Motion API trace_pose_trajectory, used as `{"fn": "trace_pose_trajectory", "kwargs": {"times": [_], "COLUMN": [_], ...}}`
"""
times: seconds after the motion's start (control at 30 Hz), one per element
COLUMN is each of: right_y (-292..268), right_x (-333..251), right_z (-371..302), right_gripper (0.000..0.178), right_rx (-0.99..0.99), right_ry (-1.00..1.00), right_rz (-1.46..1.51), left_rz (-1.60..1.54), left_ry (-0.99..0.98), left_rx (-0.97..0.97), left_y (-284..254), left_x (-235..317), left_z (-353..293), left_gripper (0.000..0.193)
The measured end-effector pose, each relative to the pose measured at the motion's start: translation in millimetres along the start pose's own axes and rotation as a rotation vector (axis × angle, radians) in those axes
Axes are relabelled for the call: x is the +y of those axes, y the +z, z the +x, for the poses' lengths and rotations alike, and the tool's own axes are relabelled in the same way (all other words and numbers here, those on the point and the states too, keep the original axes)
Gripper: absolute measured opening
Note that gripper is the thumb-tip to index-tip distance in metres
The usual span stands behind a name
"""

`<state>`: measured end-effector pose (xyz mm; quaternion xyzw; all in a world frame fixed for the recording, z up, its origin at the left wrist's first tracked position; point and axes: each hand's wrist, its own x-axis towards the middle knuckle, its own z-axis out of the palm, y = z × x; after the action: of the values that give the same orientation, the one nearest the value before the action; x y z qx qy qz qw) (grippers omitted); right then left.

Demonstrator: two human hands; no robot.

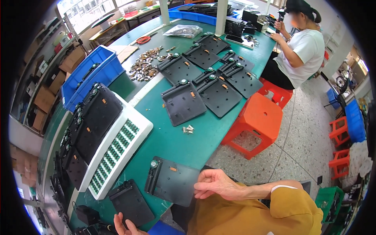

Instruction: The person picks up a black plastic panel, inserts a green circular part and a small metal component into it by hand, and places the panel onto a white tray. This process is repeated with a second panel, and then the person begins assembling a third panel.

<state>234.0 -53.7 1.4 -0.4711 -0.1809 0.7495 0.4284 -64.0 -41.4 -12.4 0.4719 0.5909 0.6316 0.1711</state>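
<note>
A flat black plate with a hinge-like bar, a round green-and-silver part and a small orange piece lies at the table's near edge, its corner jutting past it. The fingers of my right hand are closed at its right edge, seeming to pinch it. To the left lies a second black plate with a similar bar and no orange piece in sight. Beside its lower edge is my left hand, fingers spread, partly cut off by the frame. A few small metal pieces sit on the green table.
Several finished-looking plates lie farther back. At left, a white foam tray holds rows of green round parts, with more plates beside it. Beyond are a blue bin, a metal-parts pile, red stools and a seated person.
</note>
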Motion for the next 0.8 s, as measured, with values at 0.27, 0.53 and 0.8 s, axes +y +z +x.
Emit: {"fn": "trace_pose_trajectory", "kwargs": {"times": [0.27,0.53,0.8], "right_y": [4.4,-11.6,-25.1], "right_x": [3.6,-0.6,-2.7], "right_z": [4.9,-3.2,-3.6], "right_gripper": [0.022,0.021,0.024], "right_rx": [0.000,0.013,-0.067], "right_ry": [-0.019,-0.070,-0.075], "right_rz": [0.045,-0.054,-0.122], "left_rz": [0.223,0.462,0.549], "left_ry": [0.107,0.254,0.339], "left_rx": [-0.035,-0.011,0.016], "left_y": [-6.3,-1.1,7.7], "left_x": [9.3,5.2,6.4], "left_z": [4.1,4.1,4.1], "left_gripper": [0.036,0.040,0.044]}}
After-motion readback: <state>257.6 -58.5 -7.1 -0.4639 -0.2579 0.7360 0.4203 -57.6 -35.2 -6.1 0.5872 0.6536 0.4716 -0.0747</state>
